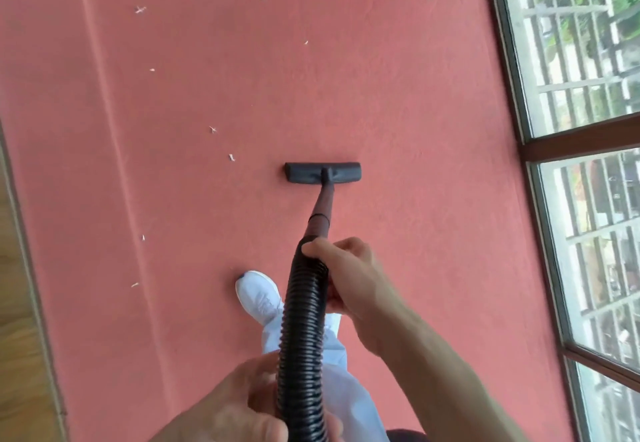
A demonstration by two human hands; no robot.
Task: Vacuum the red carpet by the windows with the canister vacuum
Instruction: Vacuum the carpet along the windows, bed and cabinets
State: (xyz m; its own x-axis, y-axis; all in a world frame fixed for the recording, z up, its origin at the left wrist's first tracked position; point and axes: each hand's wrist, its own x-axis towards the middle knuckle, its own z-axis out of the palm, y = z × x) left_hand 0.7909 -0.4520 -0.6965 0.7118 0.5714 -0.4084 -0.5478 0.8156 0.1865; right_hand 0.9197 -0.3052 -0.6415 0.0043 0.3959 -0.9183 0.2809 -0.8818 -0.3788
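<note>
The red carpet (pixel 398 88) fills most of the view. A dark flat floor nozzle (pixel 322 173) lies flat on it at the centre, joined to a tapered wand (pixel 322 216) and a black ribbed hose (pixel 304 330) that runs down toward me. My right hand (pixel 346 278) grips the hose at its top end, just below the wand. My left hand (pixel 242 403) holds the hose lower down, near the bottom edge. The canister itself is out of sight.
Several small white scraps, one being (pixel 231 157), lie scattered over the carpet's left and upper part. Tall windows (pixel 581 95) with brown frames line the right side. A wood floor strip (pixel 17 303) borders the carpet at left. My white shoe (pixel 258 294) stands behind the nozzle.
</note>
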